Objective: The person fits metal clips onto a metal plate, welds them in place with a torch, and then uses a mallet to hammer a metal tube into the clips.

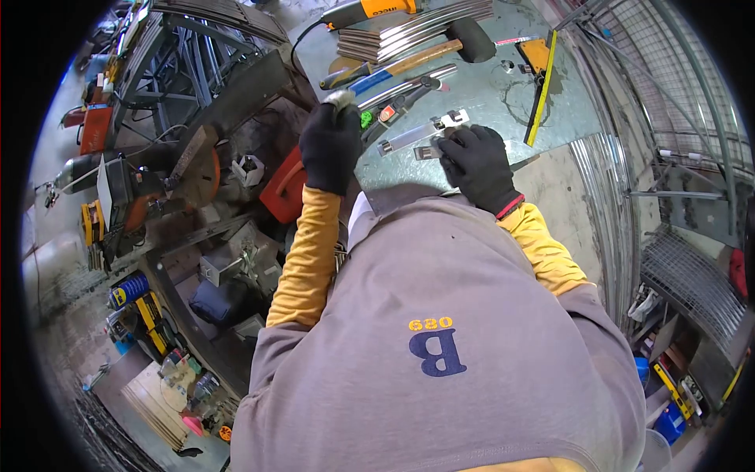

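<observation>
My left hand (330, 148), in a black glove, is raised at the left edge of the metal-topped table. Its fingers are closed around a whitish wad of cloth (340, 99). My right hand (478, 164), also gloved in black, is low over the table's near edge. Its curled fingers pinch the end of a small metal piece (427, 153); the fingertips are partly hidden. Just beyond it lies a clear flat strip (413, 137) with metal ends. A tool with a green and red end (385, 114) rests between the hands.
On the table (550, 118) lie a black-headed mallet (475, 41), several shiny metal tubes (432, 33), an orange power tool (385, 8) and a yellow measuring square (540, 90). A red case (285, 189) stands left, near a cut-off saw (197, 169). Wire mesh panels (692, 275) stand right.
</observation>
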A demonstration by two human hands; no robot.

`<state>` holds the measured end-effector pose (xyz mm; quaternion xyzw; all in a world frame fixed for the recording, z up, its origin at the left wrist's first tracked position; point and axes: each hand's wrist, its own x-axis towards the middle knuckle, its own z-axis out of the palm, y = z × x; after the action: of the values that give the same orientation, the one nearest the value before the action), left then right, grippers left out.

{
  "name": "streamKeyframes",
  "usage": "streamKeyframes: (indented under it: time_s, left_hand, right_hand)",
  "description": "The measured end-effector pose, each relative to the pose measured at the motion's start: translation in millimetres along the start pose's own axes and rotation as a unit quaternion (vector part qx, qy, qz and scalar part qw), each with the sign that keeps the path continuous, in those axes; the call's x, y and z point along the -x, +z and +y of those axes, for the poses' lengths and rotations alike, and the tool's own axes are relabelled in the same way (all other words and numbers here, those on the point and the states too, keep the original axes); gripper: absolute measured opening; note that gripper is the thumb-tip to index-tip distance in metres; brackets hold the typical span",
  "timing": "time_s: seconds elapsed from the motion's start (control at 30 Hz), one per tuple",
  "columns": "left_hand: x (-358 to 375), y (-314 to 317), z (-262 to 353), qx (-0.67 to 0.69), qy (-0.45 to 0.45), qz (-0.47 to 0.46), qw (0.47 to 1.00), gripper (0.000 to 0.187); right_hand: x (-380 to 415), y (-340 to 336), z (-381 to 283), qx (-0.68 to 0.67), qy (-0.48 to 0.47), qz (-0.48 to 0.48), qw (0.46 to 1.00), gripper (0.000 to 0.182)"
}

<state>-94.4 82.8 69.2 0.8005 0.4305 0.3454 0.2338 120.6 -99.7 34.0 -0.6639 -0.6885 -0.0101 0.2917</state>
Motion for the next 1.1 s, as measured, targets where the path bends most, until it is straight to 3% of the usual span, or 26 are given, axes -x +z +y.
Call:
streamKeyframes:
  time_s: [0.07, 0.13, 0.27, 0.33, 0.4, 0.47, 0.53, 0.6, 0.7, 0.77, 0.83, 0.93, 1.0, 1.07, 1.1]
  left_hand:
    - [-30.0, 10.1, -2.6, 0.006, 0.034, 0.007, 0.999, 0.022]
    - [-61.6, 28.8, -6.5, 0.007, 0.008, -0.035, 0.999, 0.026]
    - [-120.0, 74.3, 9.3, -0.053, 0.033, -0.208, 0.976, 0.048]
    - [-136.3, 106.4, -1.8, -0.094, 0.133, -0.206, 0.965, 0.042]
    - [-150.6, 125.9, 2.4, -0.186, 0.114, -0.322, 0.921, 0.057]
    - [-157.0, 131.8, 8.3, -0.217, 0.143, -0.341, 0.904, 0.057]
    - [-162.8, 137.8, 17.1, -0.247, 0.175, -0.357, 0.884, 0.058]
    - [-163.3, 134.8, 26.6, -0.287, 0.175, -0.433, 0.836, 0.059]
    - [-160.4, 146.2, 19.6, -0.278, 0.18, -0.394, 0.857, 0.061]
    - [-160.9, 150.6, 14.5, -0.267, 0.19, -0.371, 0.869, 0.062]
    - [-163.5, 150.2, 18.5, -0.259, 0.179, -0.352, 0.881, 0.048]
    - [-173.8, 123.1, 55.8, -0.231, 0.124, -0.365, 0.893, 0.046]
    - [-172.1, 100.0, 62.2, -0.221, 0.14, -0.331, 0.907, 0.046]
    - [-174.0, 69.9, 59.8, 0.081, 0.149, -0.379, 0.91, 0.045]
    - [-178.1, 91.3, 63.2, -0.149, 0.089, -0.331, 0.928, 0.044]
  right_hand:
    - [-0.9, 0.5, -1.4, -0.006, 0.001, 0.017, 1.0, 0.03]
    - [-1.7, 1.6, -2.5, -0.064, -0.014, 0.029, 0.997, 0.028]
    - [2.5, 16.0, 0.1, -0.132, 0.044, 0.028, 0.99, 0.027]
    - [4.9, 26.9, 10.4, -0.13, 0.034, 0.056, 0.989, 0.03]
    - [3.0, 27.1, 6.3, -0.108, 0.04, 0.081, 0.99, 0.033]
    - [4.1, 27.6, 3.6, -0.094, 0.057, 0.111, 0.988, 0.036]
    - [6.8, 30.0, 5.5, -0.113, 0.061, 0.069, 0.989, 0.038]
    - [3.1, 28.1, 2.3, -0.105, 0.064, 0.087, 0.989, 0.039]
    - [-1.2, 29.1, 3.1, -0.086, 0.05, 0.113, 0.989, 0.036]
    - [-2.0, 28.8, 4.5, -0.104, 0.042, 0.082, 0.99, 0.035]
    - [-2.2, 24.1, 6.0, -0.095, 0.036, 0.06, 0.993, 0.035]
    - [-0.9, 21.4, 11.0, -0.093, 0.018, 0.038, 0.995, 0.034]
    - [3.2, 19.8, 14.0, -0.101, 0.0, 0.035, 0.994, 0.033]
    - [4.2, 15.2, 16.9, -0.107, -0.006, 0.054, 0.993, 0.036]
    - [6.8, 9.9, 17.2, -0.129, 0.02, 0.022, 0.991, 0.039]
